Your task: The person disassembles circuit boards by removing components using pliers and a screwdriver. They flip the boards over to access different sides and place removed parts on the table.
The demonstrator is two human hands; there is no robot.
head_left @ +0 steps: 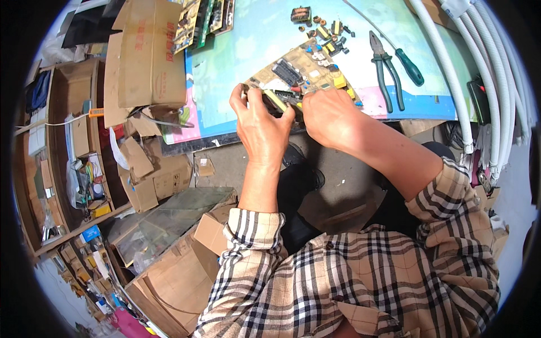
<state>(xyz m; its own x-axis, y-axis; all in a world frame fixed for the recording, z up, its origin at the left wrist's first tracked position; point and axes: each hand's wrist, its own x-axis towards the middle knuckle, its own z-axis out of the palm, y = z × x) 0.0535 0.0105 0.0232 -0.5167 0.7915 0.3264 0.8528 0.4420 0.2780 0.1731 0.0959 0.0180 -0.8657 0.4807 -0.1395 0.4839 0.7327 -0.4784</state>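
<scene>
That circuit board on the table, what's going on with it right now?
A person in a plaid shirt is working on the circuit board at the near edge of the blue table. The left hand grips the board's near corner with its yellow part, and the right hand presses on the board beside it. Loose small parts lie in a heap behind the board, and green-handled pliers rest untouched to the right.

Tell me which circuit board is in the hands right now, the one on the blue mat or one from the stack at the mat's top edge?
The tan circuit board on the blue mat, at its near edge: both hands are on it. The stacked boards lie untouched.
</scene>
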